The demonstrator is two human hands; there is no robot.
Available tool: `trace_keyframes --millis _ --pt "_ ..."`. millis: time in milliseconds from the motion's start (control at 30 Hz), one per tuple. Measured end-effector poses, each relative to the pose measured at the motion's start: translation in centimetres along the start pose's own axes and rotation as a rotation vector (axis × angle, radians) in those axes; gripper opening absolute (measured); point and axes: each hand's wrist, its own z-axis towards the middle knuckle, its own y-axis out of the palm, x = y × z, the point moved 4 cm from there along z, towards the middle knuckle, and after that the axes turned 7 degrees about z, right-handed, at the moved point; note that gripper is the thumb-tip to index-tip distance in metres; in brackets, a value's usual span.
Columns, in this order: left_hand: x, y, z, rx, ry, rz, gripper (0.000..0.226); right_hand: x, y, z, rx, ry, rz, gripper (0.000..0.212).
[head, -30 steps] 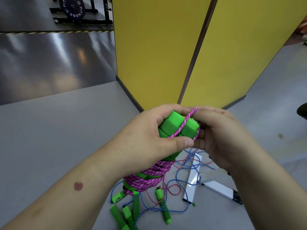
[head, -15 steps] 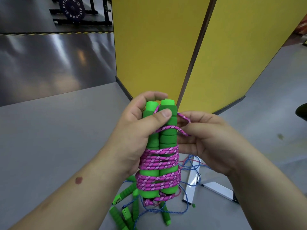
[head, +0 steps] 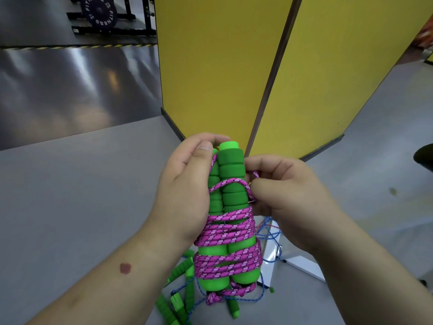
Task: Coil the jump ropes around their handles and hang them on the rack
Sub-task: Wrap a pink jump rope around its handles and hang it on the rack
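A person's left hand (head: 185, 188) grips two green handles (head: 228, 207) upright above the floor while right-hand fingers (head: 262, 188) pinch the pink rope's (head: 228, 231) last loop; tucking it looks next.

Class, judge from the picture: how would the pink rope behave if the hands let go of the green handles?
The pink rope looks floppy: its loose top loop sags, so coils would probably slacken. The foam-like green handles likely grip it somewhat.
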Motion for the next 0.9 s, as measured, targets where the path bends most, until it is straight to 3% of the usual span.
trace_keyframes --millis 100,233,400,467,533,733,800,900 --pt "0.1 -0.4 0.2 0.070 0.102 0.127 0.023 0.1 0.1 0.0 0.001 0.026 -0.053 0.026" --pt "-0.1 -0.6 0.3 0.126 0.165 0.172 0.013 -0.4 -0.2 -0.2 -0.012 0.072 -0.161 0.039" --pt "-0.3 -0.3 0.1 0.106 0.052 -0.017 0.010 -0.5 -0.3 -0.4 -0.003 0.054 -0.330 0.041" --pt "-0.5 -0.4 0.3 0.118 0.008 -0.074 0.014 -0.3 -0.4 -0.3 0.012 0.034 -0.367 0.033" --pt "-0.7 -0.5 0.6 0.142 -0.036 -0.116 0.017 -0.1 -0.3 -0.2 0.023 0.005 -0.388 0.022" --pt "-1.0 -1.1 1.4 0.163 -0.109 -0.277 0.015 0.7 0.4 -0.3 0.078 -0.074 -0.370 0.019" --pt "-1.1 -0.8 1.0 0.157 -0.098 -0.297 0.014 0.8 0.4 -0.2 0.156 -0.116 -0.336 0.021" --pt "-1.3 -0.1 0.3 0.154 -0.090 -0.166 0.036 0.4 0.3 -0.3 0.271 -0.216 -0.316 0.020"
